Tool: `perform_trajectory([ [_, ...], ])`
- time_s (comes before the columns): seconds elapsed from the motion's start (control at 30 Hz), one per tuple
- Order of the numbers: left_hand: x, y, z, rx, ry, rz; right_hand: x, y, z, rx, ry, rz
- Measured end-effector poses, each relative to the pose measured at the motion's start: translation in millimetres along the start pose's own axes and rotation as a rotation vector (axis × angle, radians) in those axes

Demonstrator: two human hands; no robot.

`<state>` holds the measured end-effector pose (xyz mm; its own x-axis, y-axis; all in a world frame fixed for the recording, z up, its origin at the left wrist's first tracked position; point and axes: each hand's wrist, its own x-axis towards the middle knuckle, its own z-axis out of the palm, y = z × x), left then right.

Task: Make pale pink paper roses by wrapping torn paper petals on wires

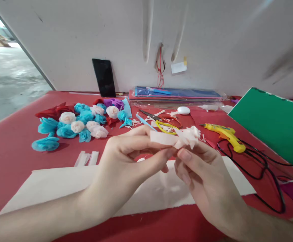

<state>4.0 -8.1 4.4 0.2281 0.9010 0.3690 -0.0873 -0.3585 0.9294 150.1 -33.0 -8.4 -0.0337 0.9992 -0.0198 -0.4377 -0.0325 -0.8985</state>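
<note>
A small pale pink paper flower (192,134) with a loose strip (163,137) trailing to the left is held above the table. My left hand (128,161) pinches the strip between thumb and fingers, close to the flower. My right hand (207,174) closes its thumb and fingers on the flower's base. The fingertips of both hands nearly meet. Beneath them a white paper sheet (60,181) lies on the red table (7,154). Short pale strips (93,158) rest at the sheet's back edge, left of my left hand.
Blue, white, red and purple paper flowers (86,117) cluster at the back left. Scissors (165,126) lie among scraps behind my hands. At right are a yellow glue gun (227,134), its black cable and a green board (275,124). A phone (104,78) leans on the wall.
</note>
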Motion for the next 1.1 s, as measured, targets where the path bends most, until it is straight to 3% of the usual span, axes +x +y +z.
perform_trajectory([
  [0.07, -0.7, -1.0, 1.1, -0.077, -0.024, -0.100, 0.0, 0.7, -0.3, 0.005, -0.017, 0.010],
  [0.13, -1.3, -2.5, 1.5, -0.106, -0.037, -0.116, -0.1, 1.1, -0.6, 0.006, -0.019, 0.013],
  [0.4, 0.5, -6.2, 0.4, 0.077, 0.000, 0.118, 1.7, -0.2, 2.8, 0.006, 0.074, 0.024],
  [0.8, -1.6, -11.9, -1.2, 0.222, -0.055, 0.273, 1.7, -2.4, 3.8, 0.005, 0.165, 0.070],
  [0.9, 0.4, -10.3, -1.9, 0.219, -0.069, 0.234, 2.9, -1.7, 3.0, 0.011, 0.138, 0.077],
  [1.1, 8.9, -23.1, -3.7, 0.167, -0.073, 0.026, 19.2, 9.1, -9.7, -0.015, 0.106, 0.069],
])
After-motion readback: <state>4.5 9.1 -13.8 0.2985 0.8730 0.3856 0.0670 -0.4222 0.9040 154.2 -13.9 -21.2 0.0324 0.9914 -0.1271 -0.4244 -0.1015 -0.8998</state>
